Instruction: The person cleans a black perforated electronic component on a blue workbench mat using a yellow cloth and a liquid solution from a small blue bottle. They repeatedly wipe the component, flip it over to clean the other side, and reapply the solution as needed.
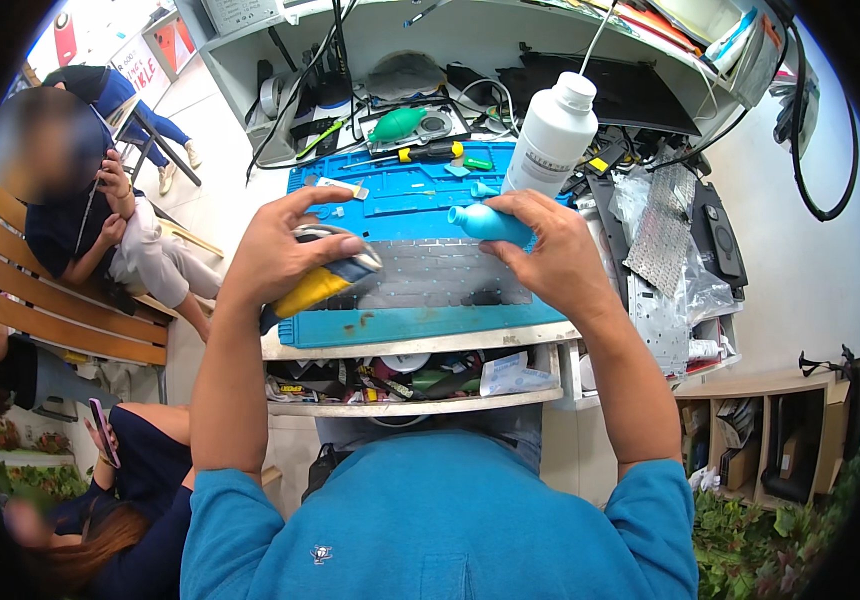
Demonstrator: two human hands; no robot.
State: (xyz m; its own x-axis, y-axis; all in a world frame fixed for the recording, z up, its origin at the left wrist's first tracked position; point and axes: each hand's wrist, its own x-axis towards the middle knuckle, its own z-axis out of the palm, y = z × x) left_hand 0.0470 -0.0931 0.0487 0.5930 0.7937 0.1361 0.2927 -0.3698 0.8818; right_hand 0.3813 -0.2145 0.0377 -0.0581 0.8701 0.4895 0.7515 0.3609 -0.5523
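Left hand, half curled, holds a yellow pouch, perhaps — right hand pinches a blue bottle.

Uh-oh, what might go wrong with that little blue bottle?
The light-blue bottle in the right hand is tipped sideways near the dark-grey, keyboard-like panel, so any liquid inside might drip onto it. That hand also looks close to the tall white bottle, which might get knocked over.
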